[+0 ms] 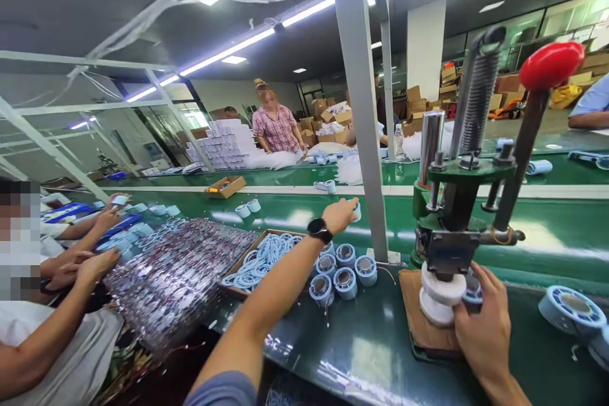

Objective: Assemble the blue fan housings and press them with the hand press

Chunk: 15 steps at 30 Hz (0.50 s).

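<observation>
My left hand (340,216), with a dark watch at its wrist, reaches over the far side of the bench. Its fingers are closed on a light blue cylindrical part (357,211), mostly hidden behind them. Beside the hand press (451,247), my right hand (485,323) is closed around a light blue round housing (472,292) with a dark inside. That housing is right next to the white round blocks (436,312) under the ram; whether it touches them I cannot tell. Several blue housings with metallic centres (345,283) stand between my arms.
A cardboard box of light blue rings (269,260) lies left of the housings. Further left, co-workers' hands (92,266) work beside a sheet of small wired parts (176,273). A grey post (361,108) rises behind the bench. More housings (571,309) sit at right; a green conveyor (295,209) runs behind.
</observation>
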Tool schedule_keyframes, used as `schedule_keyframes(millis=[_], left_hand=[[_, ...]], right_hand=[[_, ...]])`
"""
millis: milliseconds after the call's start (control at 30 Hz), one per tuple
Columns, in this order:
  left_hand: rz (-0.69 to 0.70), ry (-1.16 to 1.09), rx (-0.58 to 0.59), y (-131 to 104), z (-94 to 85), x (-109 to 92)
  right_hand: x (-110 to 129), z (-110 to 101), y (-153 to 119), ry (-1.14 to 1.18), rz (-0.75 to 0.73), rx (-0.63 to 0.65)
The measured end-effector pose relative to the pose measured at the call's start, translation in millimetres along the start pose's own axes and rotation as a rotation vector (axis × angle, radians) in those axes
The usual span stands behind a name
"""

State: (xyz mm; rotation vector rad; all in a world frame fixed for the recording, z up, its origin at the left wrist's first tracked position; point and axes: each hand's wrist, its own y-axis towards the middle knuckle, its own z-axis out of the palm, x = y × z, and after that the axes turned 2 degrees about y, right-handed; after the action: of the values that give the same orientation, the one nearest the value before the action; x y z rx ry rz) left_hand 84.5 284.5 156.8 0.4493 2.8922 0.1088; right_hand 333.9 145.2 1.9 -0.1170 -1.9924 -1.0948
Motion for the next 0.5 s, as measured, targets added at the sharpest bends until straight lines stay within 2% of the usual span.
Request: schedule_keyframes(millis=[67,133,200,267,333,400,467,500], left_hand=[[0.086,0.044,0.086,-39.7,0.6,-0.1],[0.192,0.074,0.183,-88.6,10.4,-6.2],[0.297,0.104,0.278,-134.1,31.5,-17.9],[0.44,0.218,0.297,-163.6,60.2,-31.4],[0.427,0.256,0.223,-172.6,87.1,-41.5],[0.374,0.254,0.123,-167.4,103.3,-45.7],[0.349,0.253,0.026,-158.2,106.2,-43.7],[0.346,0.25,-0.021,-154.3,103.1,-40.2]], right_hand=[[-5.0,-7.4,12.8,-0.086,-0.033,0.019],[-14.9,-12.1,21.4,-0.179,-0.033,0.085],[-28.3,-14.9,24.7,-0.269,-0.079,0.193],[-42.9,-17.8,25.2,-0.364,-0.186,0.297],[-56.3,-22.8,26.4,-0.46,-0.325,0.343],[-65.7,-30.5,29.7,-0.551,-0.459,0.314],[-68.0,-39.7,32.9,-0.614,-0.545,0.284],[-66.0,-44.5,33.5,-0.615,-0.539,0.265]])
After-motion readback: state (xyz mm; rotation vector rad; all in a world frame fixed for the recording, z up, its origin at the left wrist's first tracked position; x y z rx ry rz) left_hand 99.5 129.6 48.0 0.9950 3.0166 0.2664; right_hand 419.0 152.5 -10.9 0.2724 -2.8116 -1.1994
